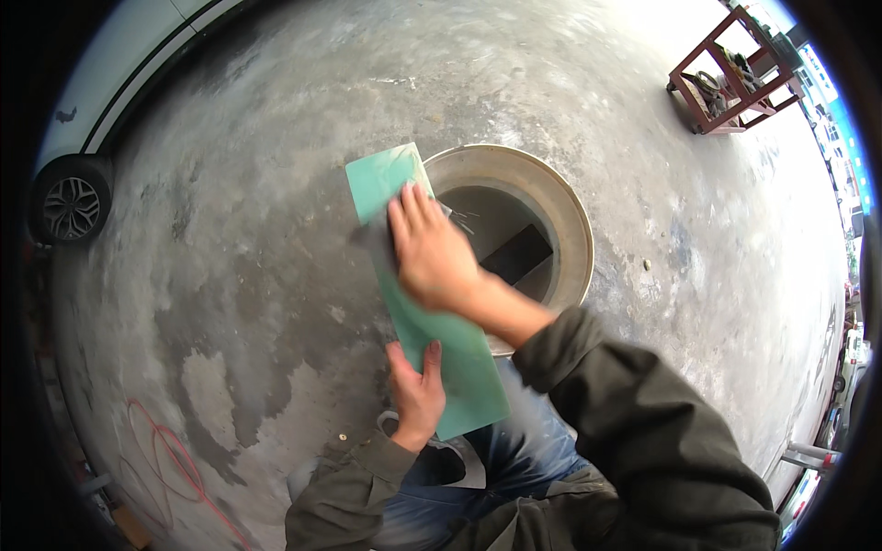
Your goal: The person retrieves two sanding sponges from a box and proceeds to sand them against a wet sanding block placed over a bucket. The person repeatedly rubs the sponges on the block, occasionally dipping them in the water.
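Note:
A long, flat pale green board (469,390) slopes from above my lap across the left side of the round basin. My left hand (418,395) grips its lower left edge, with the thumb on top and the other fingers partly hidden. Farther up, my right hand (432,248) presses on the board's face, its fingers straight and close together. Under its palm and fingers shows part of a dark grey piece (379,241), mostly covered and blurred. The wide-rimmed metal basin (574,211) holds water. A black rectangular block (519,255) lies in it.
Stained concrete floor (276,184) surrounds me. A light-coloured car with a dark wheel (72,199) stands at the far left. At the far right is a red-brown metal cart (735,78) loaded with items. A red hose (179,455) coils at the lower left.

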`<action>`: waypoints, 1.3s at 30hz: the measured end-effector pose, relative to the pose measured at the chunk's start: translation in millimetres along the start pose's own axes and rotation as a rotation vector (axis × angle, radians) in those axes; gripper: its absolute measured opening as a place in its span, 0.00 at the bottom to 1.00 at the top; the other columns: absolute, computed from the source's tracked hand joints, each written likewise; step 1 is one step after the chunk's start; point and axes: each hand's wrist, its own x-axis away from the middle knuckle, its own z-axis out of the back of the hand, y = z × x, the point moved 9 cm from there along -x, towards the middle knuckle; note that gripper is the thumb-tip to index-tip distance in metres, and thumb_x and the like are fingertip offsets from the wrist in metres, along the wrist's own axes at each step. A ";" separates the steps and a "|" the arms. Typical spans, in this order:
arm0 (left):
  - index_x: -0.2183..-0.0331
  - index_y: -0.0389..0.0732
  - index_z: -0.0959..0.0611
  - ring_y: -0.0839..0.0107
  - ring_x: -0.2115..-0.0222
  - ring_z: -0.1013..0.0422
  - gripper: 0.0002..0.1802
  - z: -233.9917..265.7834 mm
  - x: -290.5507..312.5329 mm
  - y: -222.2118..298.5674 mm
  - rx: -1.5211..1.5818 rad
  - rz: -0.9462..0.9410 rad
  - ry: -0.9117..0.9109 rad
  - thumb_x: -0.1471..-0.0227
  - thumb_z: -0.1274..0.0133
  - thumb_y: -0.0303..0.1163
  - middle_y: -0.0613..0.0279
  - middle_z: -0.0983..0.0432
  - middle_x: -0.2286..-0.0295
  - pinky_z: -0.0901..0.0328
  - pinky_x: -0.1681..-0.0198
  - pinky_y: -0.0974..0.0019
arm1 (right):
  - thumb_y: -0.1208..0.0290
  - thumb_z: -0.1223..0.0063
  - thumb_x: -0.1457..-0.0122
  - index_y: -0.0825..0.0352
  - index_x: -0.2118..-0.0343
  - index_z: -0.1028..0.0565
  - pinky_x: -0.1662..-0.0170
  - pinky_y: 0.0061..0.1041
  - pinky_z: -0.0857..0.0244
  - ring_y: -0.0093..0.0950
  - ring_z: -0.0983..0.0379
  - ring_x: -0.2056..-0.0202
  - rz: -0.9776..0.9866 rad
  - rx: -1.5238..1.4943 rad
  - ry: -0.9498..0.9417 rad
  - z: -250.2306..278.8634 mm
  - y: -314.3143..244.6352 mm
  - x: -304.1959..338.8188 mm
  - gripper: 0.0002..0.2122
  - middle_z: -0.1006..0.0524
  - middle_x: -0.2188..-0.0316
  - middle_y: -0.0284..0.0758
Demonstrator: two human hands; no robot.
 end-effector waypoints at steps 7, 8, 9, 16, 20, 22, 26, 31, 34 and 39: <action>0.58 0.31 0.32 0.62 0.63 0.27 0.19 1.5 -1.1 5.3 0.012 -0.185 0.068 0.37 0.46 0.37 0.47 0.23 0.63 0.34 0.57 0.60 | 0.65 0.46 0.58 0.84 0.37 0.44 0.29 0.43 0.59 0.52 0.54 0.31 0.018 -0.159 -0.006 9.4 -7.5 26.9 0.44 0.48 0.34 0.61; 0.58 0.31 0.32 0.62 0.63 0.27 0.19 -4.9 -1.8 4.3 0.077 -0.114 0.015 0.37 0.46 0.36 0.47 0.23 0.63 0.34 0.57 0.61 | 0.66 0.46 0.58 0.83 0.37 0.44 0.29 0.42 0.59 0.51 0.54 0.31 0.014 -0.139 0.041 15.1 8.9 12.3 0.43 0.48 0.34 0.61; 0.59 0.32 0.32 0.64 0.64 0.28 0.17 -1.6 -1.0 1.1 0.064 -0.098 0.023 0.37 0.46 0.35 0.48 0.24 0.63 0.34 0.57 0.61 | 0.69 0.48 0.57 0.83 0.37 0.44 0.29 0.42 0.58 0.50 0.54 0.30 0.033 -0.176 0.063 13.9 10.9 5.9 0.42 0.48 0.33 0.59; 0.60 0.32 0.32 0.69 0.63 0.30 0.15 9.5 0.1 2.2 0.063 -0.096 0.018 0.37 0.47 0.34 0.51 0.25 0.64 0.34 0.57 0.64 | 0.69 0.52 0.51 0.81 0.37 0.42 0.29 0.44 0.58 0.47 0.51 0.31 0.129 -0.088 -0.050 10.5 4.3 58.2 0.37 0.45 0.33 0.54; 0.59 0.32 0.33 0.70 0.62 0.30 0.16 4.1 -0.4 0.9 0.108 -0.089 -0.007 0.36 0.47 0.33 0.51 0.26 0.62 0.35 0.56 0.65 | 0.70 0.51 0.52 0.81 0.38 0.40 0.31 0.45 0.56 0.47 0.48 0.32 0.044 -0.013 0.016 18.6 11.3 36.8 0.36 0.41 0.35 0.55; 0.58 0.31 0.33 0.69 0.62 0.30 0.16 10.6 -2.5 2.6 0.101 -0.105 0.020 0.36 0.47 0.33 0.51 0.26 0.62 0.35 0.56 0.65 | 0.70 0.51 0.52 0.81 0.39 0.39 0.30 0.45 0.57 0.45 0.48 0.32 0.070 -0.057 -0.002 10.2 -3.3 73.2 0.35 0.40 0.35 0.54; 0.58 0.31 0.33 0.70 0.61 0.30 0.16 5.9 0.0 -0.3 0.129 -0.089 -0.016 0.36 0.47 0.33 0.51 0.25 0.62 0.35 0.55 0.65 | 0.64 0.52 0.52 0.82 0.40 0.38 0.31 0.46 0.58 0.45 0.46 0.33 0.115 0.031 0.037 17.2 13.8 40.1 0.36 0.38 0.36 0.55; 0.58 0.31 0.33 0.70 0.61 0.31 0.16 8.6 -1.6 7.8 0.043 -0.092 -0.001 0.36 0.48 0.33 0.51 0.25 0.62 0.35 0.55 0.65 | 0.63 0.52 0.51 0.82 0.40 0.38 0.31 0.49 0.59 0.46 0.47 0.33 0.127 0.041 -0.041 18.8 -2.9 75.8 0.36 0.39 0.36 0.55; 0.56 0.32 0.33 0.74 0.58 0.35 0.15 2.2 -2.1 1.4 0.143 -0.061 -0.061 0.35 0.49 0.33 0.56 0.30 0.58 0.38 0.52 0.69 | 0.64 0.52 0.51 0.83 0.40 0.38 0.31 0.48 0.59 0.46 0.47 0.33 0.160 0.031 -0.048 19.3 13.3 53.3 0.36 0.39 0.36 0.55; 0.57 0.31 0.33 0.68 0.62 0.30 0.17 9.5 -1.1 3.0 0.057 -0.100 -0.009 0.37 0.46 0.34 0.51 0.26 0.63 0.35 0.55 0.64 | 0.67 0.54 0.51 0.83 0.39 0.39 0.31 0.48 0.58 0.45 0.48 0.32 0.115 0.007 -0.048 14.8 3.2 65.7 0.36 0.41 0.35 0.55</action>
